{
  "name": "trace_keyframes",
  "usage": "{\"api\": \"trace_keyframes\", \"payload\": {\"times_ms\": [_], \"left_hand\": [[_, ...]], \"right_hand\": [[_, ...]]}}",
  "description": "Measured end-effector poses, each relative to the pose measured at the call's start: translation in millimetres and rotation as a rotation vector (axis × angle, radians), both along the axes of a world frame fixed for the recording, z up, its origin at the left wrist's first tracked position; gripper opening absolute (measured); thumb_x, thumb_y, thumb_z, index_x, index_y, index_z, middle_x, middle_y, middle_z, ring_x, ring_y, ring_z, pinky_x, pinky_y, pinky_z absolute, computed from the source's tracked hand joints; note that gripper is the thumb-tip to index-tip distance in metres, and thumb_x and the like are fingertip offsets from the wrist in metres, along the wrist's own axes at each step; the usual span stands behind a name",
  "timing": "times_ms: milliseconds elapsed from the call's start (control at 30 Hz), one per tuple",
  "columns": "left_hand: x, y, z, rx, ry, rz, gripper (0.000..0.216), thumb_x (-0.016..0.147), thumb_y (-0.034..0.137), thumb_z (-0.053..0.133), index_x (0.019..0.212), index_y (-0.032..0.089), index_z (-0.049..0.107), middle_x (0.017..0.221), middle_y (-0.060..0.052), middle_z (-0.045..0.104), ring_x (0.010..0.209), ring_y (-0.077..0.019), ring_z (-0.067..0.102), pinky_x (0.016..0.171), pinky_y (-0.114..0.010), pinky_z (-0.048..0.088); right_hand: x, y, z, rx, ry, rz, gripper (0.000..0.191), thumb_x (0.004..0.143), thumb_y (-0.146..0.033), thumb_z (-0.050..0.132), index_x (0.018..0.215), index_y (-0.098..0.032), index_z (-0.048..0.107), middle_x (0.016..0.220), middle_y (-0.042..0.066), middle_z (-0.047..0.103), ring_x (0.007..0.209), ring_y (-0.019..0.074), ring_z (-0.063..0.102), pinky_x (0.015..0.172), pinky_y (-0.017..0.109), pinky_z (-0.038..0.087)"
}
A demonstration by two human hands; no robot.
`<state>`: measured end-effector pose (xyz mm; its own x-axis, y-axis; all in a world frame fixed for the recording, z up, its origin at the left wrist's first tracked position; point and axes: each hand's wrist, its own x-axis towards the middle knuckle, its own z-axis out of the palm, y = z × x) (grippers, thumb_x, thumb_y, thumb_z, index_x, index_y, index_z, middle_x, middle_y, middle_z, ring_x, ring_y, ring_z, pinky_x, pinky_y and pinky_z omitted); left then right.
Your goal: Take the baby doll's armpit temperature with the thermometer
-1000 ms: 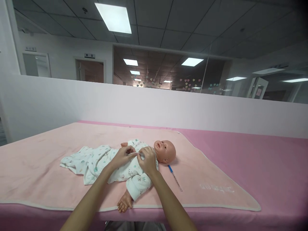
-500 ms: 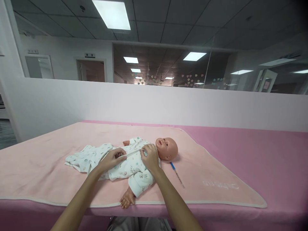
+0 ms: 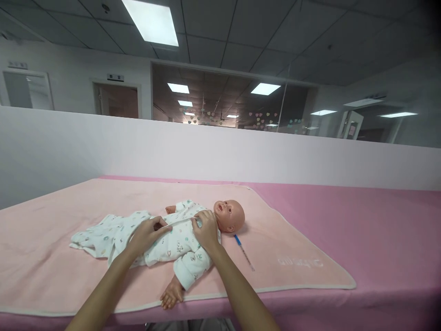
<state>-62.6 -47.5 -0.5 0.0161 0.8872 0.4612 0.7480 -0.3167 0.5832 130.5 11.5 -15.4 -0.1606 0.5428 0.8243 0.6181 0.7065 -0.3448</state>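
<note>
A baby doll [image 3: 230, 215] in a white patterned romper [image 3: 155, 242] lies on its back on a peach blanket [image 3: 62, 216], head to the right. My left hand [image 3: 146, 235] rests on the doll's belly, fingers pinched on the romper's front edge. My right hand [image 3: 206, 228] sits on the doll's chest by the neck, fingers closed on the same edge of the romper. The cloth edge runs taut between both hands. One bare doll hand [image 3: 170, 295] reaches toward the blanket's near edge.
A thin stick with a blue tip, perhaps a thermometer [image 3: 244, 252], lies on the blanket just right of the doll. The blanket covers a pink table [image 3: 379, 230]. A low white partition wall [image 3: 241, 154] stands behind the table.
My left hand slid leftward from the doll's chest down to its belly, drawing the romper edge taut. My right hand stayed at the collar. The camera view shifted slightly.
</note>
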Motion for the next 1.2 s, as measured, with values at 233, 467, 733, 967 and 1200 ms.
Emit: {"api": "trace_keyframes", "payload": {"times_ms": [233,467,733,967,1200], "left_hand": [[6,2,-10.2,0.364,0.398,0.171,0.028,0.081,0.04,0.04,0.072,0.021,0.058,0.072,-0.001,0.064,0.062,-0.0142,0.057,0.055,-0.023,0.038],[9,1,-10.1,0.49,0.555,0.228,0.026,0.08,0.035,0.042,0.071,0.021,0.063,0.072,-0.002,0.066,0.064,-0.0153,0.06,0.054,-0.024,0.039],[11,-3,-7.5,0.534,0.563,0.22,0.024,0.079,0.039,0.046,0.079,0.024,0.064,0.082,0.001,0.067,0.069,-0.0145,0.061,0.056,-0.023,0.041],[11,1,-11.2,0.484,0.543,0.172,0.024,0.082,0.034,0.041,0.074,0.022,0.061,0.077,-0.002,0.065,0.073,-0.0154,0.058,0.062,-0.024,0.04],[17,-5,-3.6,0.212,0.268,0.148,0.026,0.082,0.04,0.035,0.08,0.022,0.054,0.076,0.0,0.063,0.071,-0.0168,0.056,0.058,-0.025,0.039]], "right_hand": [[0,1,-0.8,-0.016,0.006,-0.03,0.007,0.074,-0.017,0.049,0.069,-0.018,0.054,0.073,0.002,0.057,0.075,0.0154,0.047,0.071,0.027,0.032],[-1,0,-0.4,-0.019,0.012,-0.031,0.008,0.075,-0.018,0.049,0.069,-0.018,0.054,0.072,0.002,0.057,0.075,0.0154,0.047,0.071,0.027,0.032],[-1,2,-1.5,-0.03,0.001,-0.037,0.007,0.074,-0.017,0.05,0.069,-0.018,0.055,0.073,0.001,0.058,0.075,0.015,0.047,0.071,0.027,0.031],[-1,1,-1.0,-0.021,-0.01,-0.051,0.008,0.074,-0.016,0.049,0.069,-0.019,0.055,0.073,0.001,0.058,0.075,0.0148,0.047,0.071,0.027,0.031],[-2,1,-1.4,-0.013,-0.011,-0.054,0.009,0.074,-0.017,0.049,0.069,-0.019,0.055,0.072,0.001,0.058,0.075,0.0154,0.048,0.071,0.027,0.031]]}}
